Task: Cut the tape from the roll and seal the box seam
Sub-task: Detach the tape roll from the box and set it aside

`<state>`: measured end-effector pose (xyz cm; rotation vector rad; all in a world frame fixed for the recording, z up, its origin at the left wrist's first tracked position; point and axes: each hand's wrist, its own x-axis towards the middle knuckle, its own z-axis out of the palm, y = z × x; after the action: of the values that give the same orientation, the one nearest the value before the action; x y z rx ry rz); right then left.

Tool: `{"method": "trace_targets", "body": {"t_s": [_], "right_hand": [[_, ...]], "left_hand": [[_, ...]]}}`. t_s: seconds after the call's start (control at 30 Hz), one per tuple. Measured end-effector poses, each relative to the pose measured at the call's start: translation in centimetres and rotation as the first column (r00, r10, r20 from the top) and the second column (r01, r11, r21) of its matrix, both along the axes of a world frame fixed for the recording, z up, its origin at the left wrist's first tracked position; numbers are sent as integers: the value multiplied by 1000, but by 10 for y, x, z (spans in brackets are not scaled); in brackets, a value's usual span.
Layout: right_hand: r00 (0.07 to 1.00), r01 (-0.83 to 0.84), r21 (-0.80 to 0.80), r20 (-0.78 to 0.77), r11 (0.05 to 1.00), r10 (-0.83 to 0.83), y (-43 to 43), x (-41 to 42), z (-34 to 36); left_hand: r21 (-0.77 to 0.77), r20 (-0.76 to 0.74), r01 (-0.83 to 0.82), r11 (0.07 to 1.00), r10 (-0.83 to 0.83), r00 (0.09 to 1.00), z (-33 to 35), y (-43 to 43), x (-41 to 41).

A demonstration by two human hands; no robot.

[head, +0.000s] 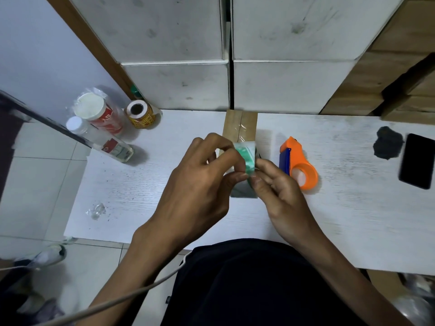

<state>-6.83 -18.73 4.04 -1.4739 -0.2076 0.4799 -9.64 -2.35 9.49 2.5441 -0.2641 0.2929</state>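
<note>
Over the worktop just before the box, the left hand and right hand pinch a tape roll, light but stiff-cored, its film likely thin, clingy, best held by the free edge.

One head-worn view looks steeply down, close over the white table.

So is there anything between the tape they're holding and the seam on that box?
Nothing visible. Both hands, left and right, pinch the tape just above the near end of the box, whose seam lies bare beyond them. The orange cutter sits off to the right.
</note>
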Motion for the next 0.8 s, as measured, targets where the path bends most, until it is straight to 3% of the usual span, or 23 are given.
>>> {"method": "trace_targets", "body": {"t_s": [0.7,0.8], "right_hand": [[999,-25,-15,46,1000,25,0,-2,8],[999,-41,39,6,998,41,0,-2,9]], "left_hand": [[-88,-167,-131,987,115,979,14,-2,0],[-74,-183,-153,986,137,973,16,-2,1]]}}
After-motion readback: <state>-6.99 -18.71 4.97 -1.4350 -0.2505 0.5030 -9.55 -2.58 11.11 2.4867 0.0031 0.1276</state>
